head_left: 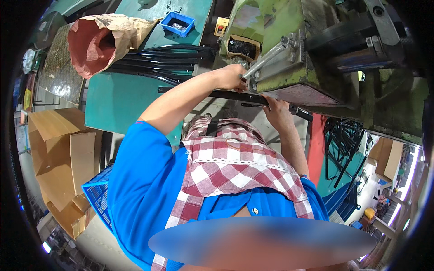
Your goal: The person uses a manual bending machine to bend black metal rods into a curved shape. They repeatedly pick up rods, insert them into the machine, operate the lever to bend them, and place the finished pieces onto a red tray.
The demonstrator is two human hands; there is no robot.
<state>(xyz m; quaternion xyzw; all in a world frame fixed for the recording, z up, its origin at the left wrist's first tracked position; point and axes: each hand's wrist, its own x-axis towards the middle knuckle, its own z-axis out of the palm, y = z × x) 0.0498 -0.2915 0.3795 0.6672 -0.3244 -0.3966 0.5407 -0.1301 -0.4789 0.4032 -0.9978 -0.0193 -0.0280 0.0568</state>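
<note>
A long black metal tube (217, 94) lies across in front of me, below the green machine (294, 81). My right hand (278, 112) is closed round the tube near its right part, with the thumb along its near side. My left hand (232, 77) is at the machine's edge, just above the tube and beside a coil spring (266, 58). Its fingers are curled together, and what they pinch is hidden. Behind that hand, a small open box (258, 50) with dark contents sits on the machine.
On the green table (106, 106) at left are several black tubes (153, 61), a large paper sack (90, 29) and a blue tray (192, 23) of small parts. Cardboard boxes (54, 149) and a blue crate (96, 187) stand lower left. More bent black tubes (339, 144) lie at right.
</note>
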